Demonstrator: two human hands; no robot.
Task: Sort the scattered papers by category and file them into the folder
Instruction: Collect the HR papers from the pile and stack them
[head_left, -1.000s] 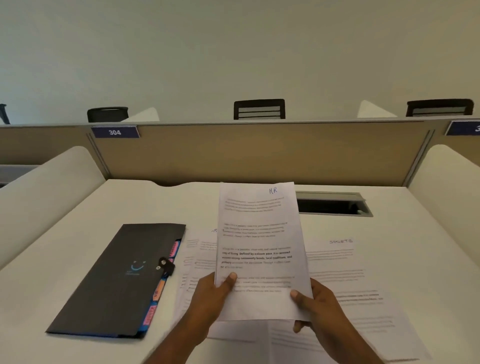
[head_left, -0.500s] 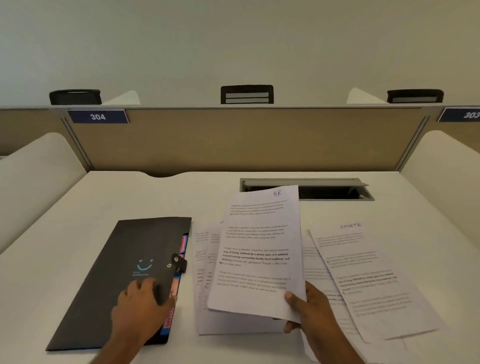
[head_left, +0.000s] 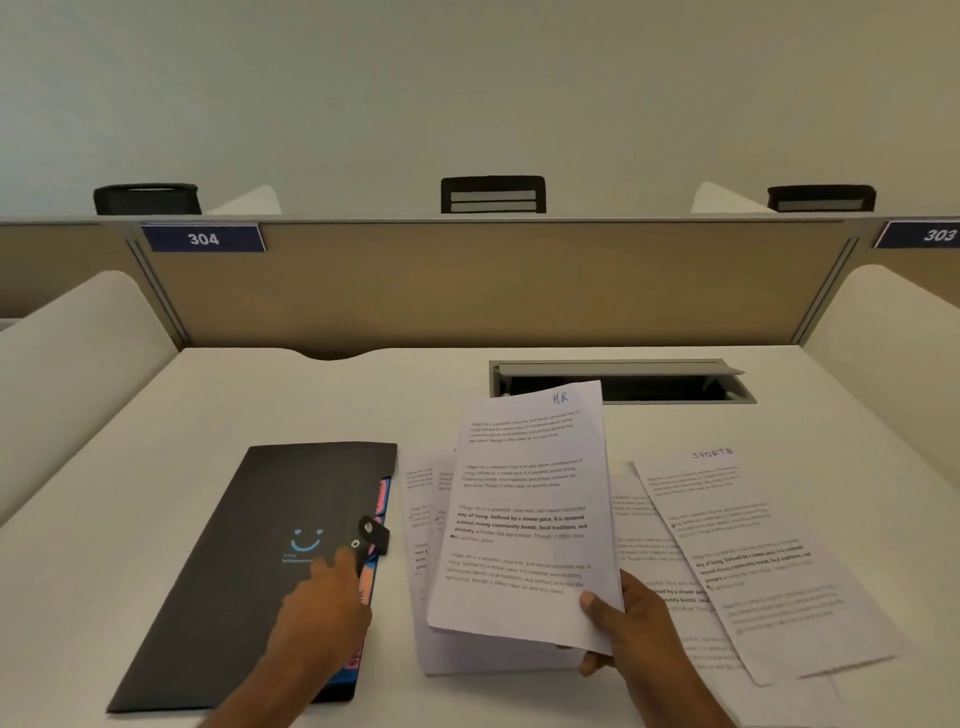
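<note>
A sheet marked "HR" (head_left: 524, 514) is held above the bench (head_left: 156, 467), tilted a little to the left, with its top edge reaching the dark slot at the back. It is pinched at its lower right corner by the right hand (head_left: 631, 631), the thumb lying on the printed face and the other fingers hidden under the paper. More printed sheets (head_left: 431, 519) are seen flat on the bench beneath it and just to its left, partly covered by it.

To the left lies the black folder (head_left: 249, 561), closed and flat, with a small blue smile printed on its cover. Coloured tabs are seen along its right edge, and a short black strap with a snap button (head_left: 373, 535) sticks out there. The left hand (head_left: 324, 608) rests on the right part of the folder, with its fingers pointing forward toward the snap; whether the strap is gripped cannot be told.

To the right of the held sheet, a sheet marked "SPORTS" (head_left: 753, 561) is laid on the bench, turned at an angle and overlapping other papers under it.

At the back of the bench a cable slot (head_left: 675, 387) with a raised grey lid is found. Behind it stands a tan divider (head_left: 493, 291), on which blue labels "304" (head_left: 203, 238) and "303" (head_left: 935, 235) are fixed. Black chair backs (head_left: 492, 195) are seen over the divider.
</note>
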